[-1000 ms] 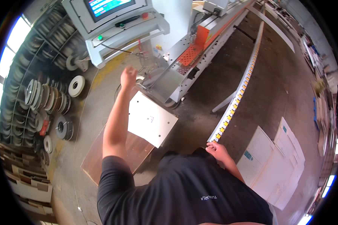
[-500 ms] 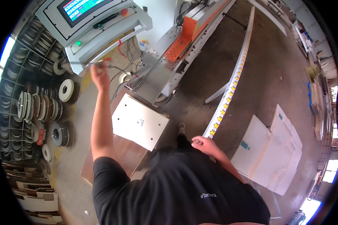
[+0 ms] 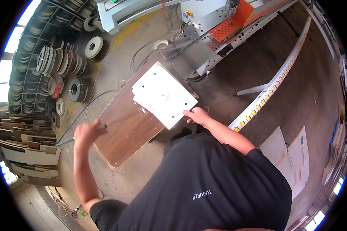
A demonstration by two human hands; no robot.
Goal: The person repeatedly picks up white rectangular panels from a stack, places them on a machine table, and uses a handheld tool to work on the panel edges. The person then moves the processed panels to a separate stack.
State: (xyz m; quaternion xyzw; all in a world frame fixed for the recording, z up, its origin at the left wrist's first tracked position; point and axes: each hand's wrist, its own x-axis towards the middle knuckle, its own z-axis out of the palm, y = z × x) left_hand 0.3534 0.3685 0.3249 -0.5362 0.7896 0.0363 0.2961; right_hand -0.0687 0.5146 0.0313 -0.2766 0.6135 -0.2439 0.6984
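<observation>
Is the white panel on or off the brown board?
On, it appears: the white panel overlaps the brown board. The right hand holds one edge; I cannot tell whether that edge is raised.

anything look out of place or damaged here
Slightly untidy: the white boards at right overlap unevenly, edges not lined up, and the white panel at the right hand slightly overhangs the brown tabletop. No spill shows.

This looks like a panel workshop. A long metal machine with an orange perforated plate stands on a concrete floor. Around are a roller track, coiled strips and stacked boards.
</observation>
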